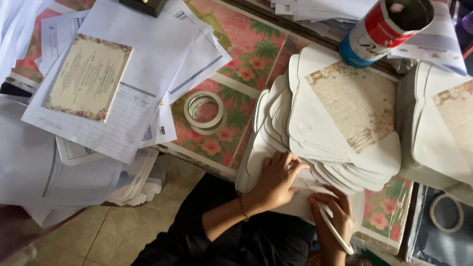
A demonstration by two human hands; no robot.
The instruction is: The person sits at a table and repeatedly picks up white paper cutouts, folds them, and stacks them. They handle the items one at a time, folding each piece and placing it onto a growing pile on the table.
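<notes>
Nearest, at five o'clock, right hand [331, 216] with fingers closed around a thin white strip [336, 231], fingertips on a white envelope [295, 199] at the table edge. Just beside, toward six o'clock, left hand [276, 180] pressed flat on that envelope, fingers slightly spread. Beyond, at three o'clock, fanned stack of envelopes [340, 123]. At the centre, tape roll [204, 112] on floral tablecloth [251, 47]. Farther, at one o'clock, tipped red-and-blue can [384, 29]; at ten o'clock, bordered card [88, 76] on loose papers [148, 54].

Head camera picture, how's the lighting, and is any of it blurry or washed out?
Head view: soft, even daylight, no hard shadows. The white paper sheets at upper left are nearly blown out; the fanned stack of white card envelopes keeps its detail. The left hand and right hand look slightly soft; the frame edges bend a little.
</notes>
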